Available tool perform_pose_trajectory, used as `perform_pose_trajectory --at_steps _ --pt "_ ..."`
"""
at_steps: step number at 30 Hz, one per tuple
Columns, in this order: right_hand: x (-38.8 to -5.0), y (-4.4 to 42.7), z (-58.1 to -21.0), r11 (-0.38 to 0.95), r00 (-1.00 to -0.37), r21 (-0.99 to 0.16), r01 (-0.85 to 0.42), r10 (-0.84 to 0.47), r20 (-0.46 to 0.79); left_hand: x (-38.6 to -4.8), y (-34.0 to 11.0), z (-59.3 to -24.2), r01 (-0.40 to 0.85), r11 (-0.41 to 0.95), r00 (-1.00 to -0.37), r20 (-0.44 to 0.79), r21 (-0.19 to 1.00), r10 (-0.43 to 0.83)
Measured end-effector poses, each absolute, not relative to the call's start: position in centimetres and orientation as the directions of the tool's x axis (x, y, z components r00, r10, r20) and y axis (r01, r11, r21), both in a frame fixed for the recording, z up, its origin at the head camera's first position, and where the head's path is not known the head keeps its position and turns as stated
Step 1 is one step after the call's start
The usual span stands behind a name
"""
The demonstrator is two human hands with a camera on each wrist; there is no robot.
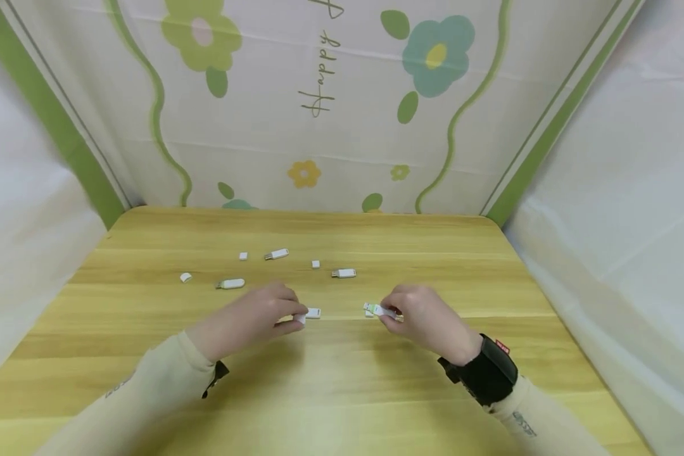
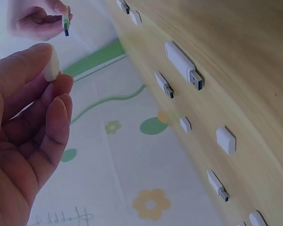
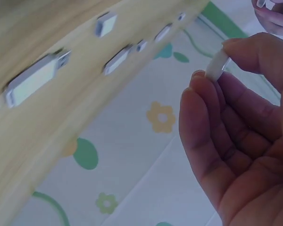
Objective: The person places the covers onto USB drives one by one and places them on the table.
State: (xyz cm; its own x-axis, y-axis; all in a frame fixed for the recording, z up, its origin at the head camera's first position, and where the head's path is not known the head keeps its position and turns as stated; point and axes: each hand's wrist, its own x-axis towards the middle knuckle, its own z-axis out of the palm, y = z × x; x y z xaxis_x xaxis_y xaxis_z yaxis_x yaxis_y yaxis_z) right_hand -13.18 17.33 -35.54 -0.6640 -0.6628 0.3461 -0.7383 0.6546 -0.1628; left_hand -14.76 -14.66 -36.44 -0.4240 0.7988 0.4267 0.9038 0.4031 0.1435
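In the left wrist view my left hand (image 1: 262, 316) pinches a small white rounded cap (image 2: 52, 65) between thumb and fingertips. Beneath those fingers a white USB flash drive (image 1: 314, 313) lies on the table, partly hidden. My right hand (image 1: 424, 320) pinches another USB flash drive (image 1: 378, 310), white with a green part, its metal plug pointing left. Just under that plug sits a loose white cap (image 1: 368, 314). One more flash drive (image 3: 35, 80) shows on the table in the right wrist view. The hands are apart, and both hover low over the table.
Farther back on the wooden table (image 1: 330, 399) lie a left drive (image 1: 230, 284), a back drive (image 1: 277, 254) and a middle drive (image 1: 344, 273). White caps (image 1: 243, 256) lie beside them. A flowered cloth (image 1: 353, 139) hangs behind the table's far edge.
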Motion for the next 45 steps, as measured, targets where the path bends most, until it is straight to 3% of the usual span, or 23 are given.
perform_pose_trajectory --at_steps 15,19,23,34,45 --pt "-10.9 14.8 -35.3 0.578 -0.576 -0.124 -0.807 -0.721 0.386 -12.2 -13.7 -36.2 0.922 0.386 -0.354 0.481 0.034 0.802" --pt "-10.5 14.2 -35.3 0.567 -0.552 -0.09 -0.819 -0.735 0.394 -11.6 -13.6 -36.2 0.914 0.405 -0.366 0.486 0.027 0.794" --pt "-10.1 13.7 -35.3 0.556 -0.522 -0.035 -0.83 -0.754 0.399 -11.1 -13.5 -36.1 0.908 0.417 -0.377 0.488 0.028 0.787" --pt "-9.3 12.4 -35.3 0.504 -0.383 0.154 -0.85 -0.791 0.477 -10.5 -13.3 -35.7 0.916 0.399 -0.308 0.569 -0.038 0.762" --pt "-9.0 11.7 -34.8 0.489 -0.35 0.174 -0.854 -0.79 0.503 -10.2 -13.2 -35.5 0.904 0.41 -0.255 0.611 -0.125 0.749"
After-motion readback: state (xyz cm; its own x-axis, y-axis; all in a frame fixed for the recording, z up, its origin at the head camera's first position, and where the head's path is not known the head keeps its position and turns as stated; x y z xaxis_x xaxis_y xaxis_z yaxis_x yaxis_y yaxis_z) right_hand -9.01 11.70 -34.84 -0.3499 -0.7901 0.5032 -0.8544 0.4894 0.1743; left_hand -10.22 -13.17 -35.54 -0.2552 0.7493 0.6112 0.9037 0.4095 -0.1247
